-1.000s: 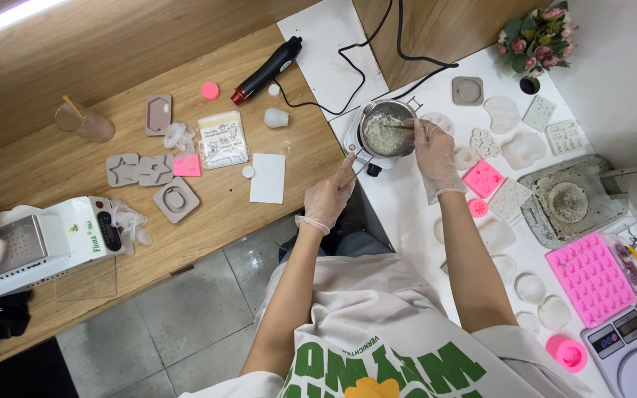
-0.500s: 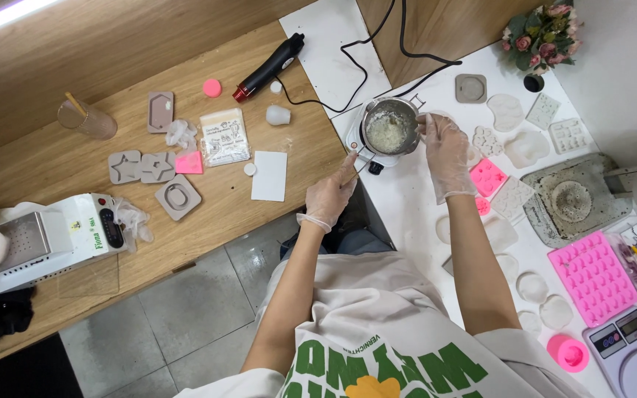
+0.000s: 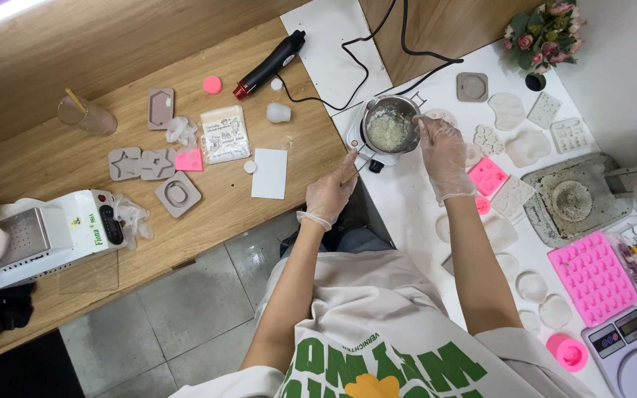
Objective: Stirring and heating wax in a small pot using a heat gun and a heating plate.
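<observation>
A small metal pot (image 3: 388, 124) of pale, lumpy wax sits on a white hot plate (image 3: 355, 140) on the white counter. My left hand (image 3: 331, 190), in a clear glove, grips the pot's long handle, which slants down to the left. My right hand (image 3: 444, 151), also gloved, rests against the pot's right rim with its fingers closed on a thin stirring stick that reaches into the wax. Most of the stick is hidden by my fingers.
A black and red heat gun (image 3: 270, 65) lies behind the pot, its cord running by. Grey moulds (image 3: 141, 163) and a white card (image 3: 269, 174) lie on the wooden table. Pink moulds (image 3: 591, 276), a scale (image 3: 628, 343) and a flower pot (image 3: 543, 33) stand to the right.
My right hand drew the stick from the middle of the wax back to the pot's right rim. My left hand stayed on the handle.
</observation>
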